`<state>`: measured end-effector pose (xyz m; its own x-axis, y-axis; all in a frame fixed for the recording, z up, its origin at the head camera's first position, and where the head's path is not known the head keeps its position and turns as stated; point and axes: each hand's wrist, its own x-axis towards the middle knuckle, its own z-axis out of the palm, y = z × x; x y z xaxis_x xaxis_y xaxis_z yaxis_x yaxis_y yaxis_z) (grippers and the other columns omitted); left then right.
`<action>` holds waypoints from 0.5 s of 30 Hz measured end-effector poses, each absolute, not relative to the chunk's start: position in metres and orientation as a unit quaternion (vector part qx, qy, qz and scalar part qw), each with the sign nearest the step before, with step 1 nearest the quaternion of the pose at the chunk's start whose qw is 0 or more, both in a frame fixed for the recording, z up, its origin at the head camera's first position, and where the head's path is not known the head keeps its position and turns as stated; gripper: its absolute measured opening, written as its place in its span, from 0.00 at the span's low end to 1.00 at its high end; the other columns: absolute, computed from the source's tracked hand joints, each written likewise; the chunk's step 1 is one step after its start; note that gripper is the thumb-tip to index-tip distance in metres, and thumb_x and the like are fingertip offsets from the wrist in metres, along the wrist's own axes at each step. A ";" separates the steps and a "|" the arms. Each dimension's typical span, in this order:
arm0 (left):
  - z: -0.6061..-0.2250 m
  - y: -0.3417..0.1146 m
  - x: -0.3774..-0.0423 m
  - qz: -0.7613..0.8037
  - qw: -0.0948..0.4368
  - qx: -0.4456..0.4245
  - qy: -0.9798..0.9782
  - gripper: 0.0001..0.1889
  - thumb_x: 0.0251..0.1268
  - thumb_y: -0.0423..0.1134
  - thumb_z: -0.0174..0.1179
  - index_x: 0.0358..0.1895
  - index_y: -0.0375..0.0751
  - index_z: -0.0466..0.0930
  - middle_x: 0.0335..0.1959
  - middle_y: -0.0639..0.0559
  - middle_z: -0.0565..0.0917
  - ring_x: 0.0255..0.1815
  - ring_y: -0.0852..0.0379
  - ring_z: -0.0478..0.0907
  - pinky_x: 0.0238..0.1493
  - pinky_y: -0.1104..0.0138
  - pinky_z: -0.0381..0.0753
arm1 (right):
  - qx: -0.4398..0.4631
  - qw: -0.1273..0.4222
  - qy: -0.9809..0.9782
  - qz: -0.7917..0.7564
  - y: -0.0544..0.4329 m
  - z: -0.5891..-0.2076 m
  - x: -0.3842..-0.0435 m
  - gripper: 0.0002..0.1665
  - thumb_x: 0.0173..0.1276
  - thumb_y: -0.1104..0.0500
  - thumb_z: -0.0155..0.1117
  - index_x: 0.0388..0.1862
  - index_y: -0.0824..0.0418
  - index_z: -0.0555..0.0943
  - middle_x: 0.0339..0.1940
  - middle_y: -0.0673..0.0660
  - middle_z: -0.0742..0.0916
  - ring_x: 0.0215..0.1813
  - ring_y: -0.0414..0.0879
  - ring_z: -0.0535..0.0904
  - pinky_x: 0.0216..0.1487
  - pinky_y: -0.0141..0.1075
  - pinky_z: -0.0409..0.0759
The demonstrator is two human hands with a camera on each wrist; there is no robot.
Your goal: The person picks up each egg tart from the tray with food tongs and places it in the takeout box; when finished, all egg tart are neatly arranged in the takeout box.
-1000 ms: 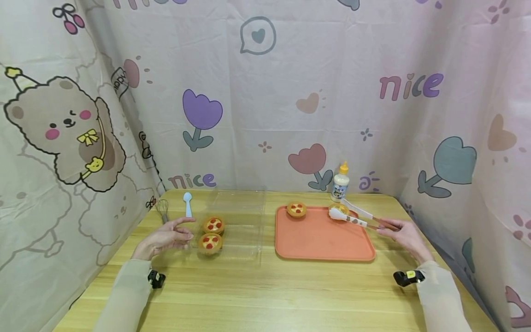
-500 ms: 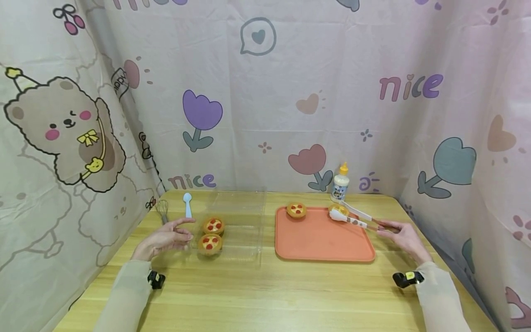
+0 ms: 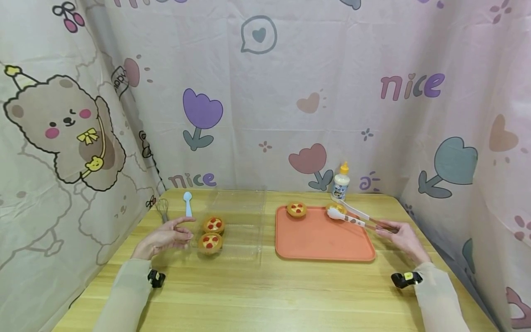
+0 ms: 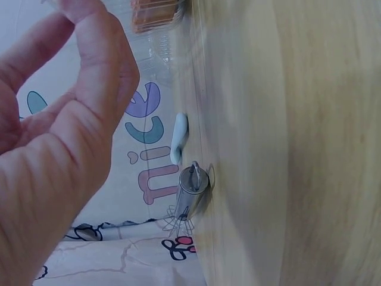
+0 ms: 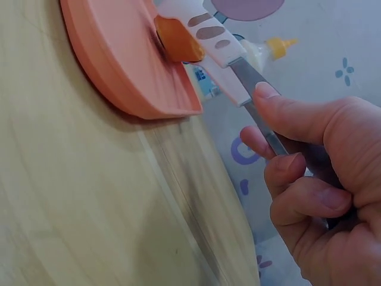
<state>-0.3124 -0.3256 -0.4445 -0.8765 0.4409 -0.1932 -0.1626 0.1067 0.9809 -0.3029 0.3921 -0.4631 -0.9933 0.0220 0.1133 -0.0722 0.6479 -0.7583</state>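
Note:
My right hand [image 3: 401, 235] holds food tongs [image 3: 352, 219] with white spotted tips and metal arms. The tips are around a small round pizza tart [image 3: 337, 208] at the back right of the orange tray [image 3: 319, 240]; in the right wrist view the tart [image 5: 178, 42] shows between them, low over the tray. Another pizza tart [image 3: 297, 210] sits at the tray's back left. My left hand [image 3: 168, 236] pinches the left edge of a clear plastic box [image 3: 242, 237]; that contact is partly hidden. Two pizza tarts [image 3: 210, 243] lie along the box's left side.
Behind the left hand lie a light blue spoon [image 3: 188, 204] and a wire whisk [image 3: 163, 210]. A white bottle with a yellow cap [image 3: 341, 184] stands behind the tray. A patterned curtain [image 3: 265, 106] closes off the back and sides of the wooden table [image 3: 265, 295].
The tongs and the tart between them have shifted slightly left over the tray, the right hand along with them. My left hand stays in place at the box.

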 end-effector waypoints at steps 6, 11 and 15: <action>-0.444 -0.327 -0.312 0.654 0.222 0.096 0.717 0.41 0.67 0.28 0.58 0.77 0.35 0.43 0.41 0.45 0.80 0.36 0.53 0.81 0.42 0.62 0.87 | 0.010 0.037 -0.906 0.422 0.386 -0.461 -0.304 0.37 0.67 0.41 0.65 0.67 0.61 0.75 0.61 0.63 0.82 0.46 0.22 0.70 0.42 0.21 0.71; -0.445 -0.328 -0.312 0.647 0.218 0.096 0.724 0.41 0.67 0.29 0.59 0.77 0.36 0.43 0.41 0.45 0.79 0.36 0.53 0.81 0.43 0.61 0.87 | 0.017 0.034 -0.896 0.442 0.382 -0.460 -0.306 0.36 0.67 0.44 0.66 0.68 0.63 0.74 0.63 0.67 0.80 0.34 0.31 0.70 0.29 0.27 0.69; -0.444 -0.327 -0.312 0.650 0.220 0.094 0.721 0.43 0.67 0.29 0.59 0.77 0.35 0.41 0.41 0.44 0.80 0.35 0.54 0.81 0.42 0.62 0.87 | 0.022 0.028 -0.877 0.478 0.376 -0.459 -0.309 0.36 0.67 0.49 0.67 0.68 0.65 0.72 0.63 0.70 0.78 0.19 0.34 0.59 0.16 0.31 0.63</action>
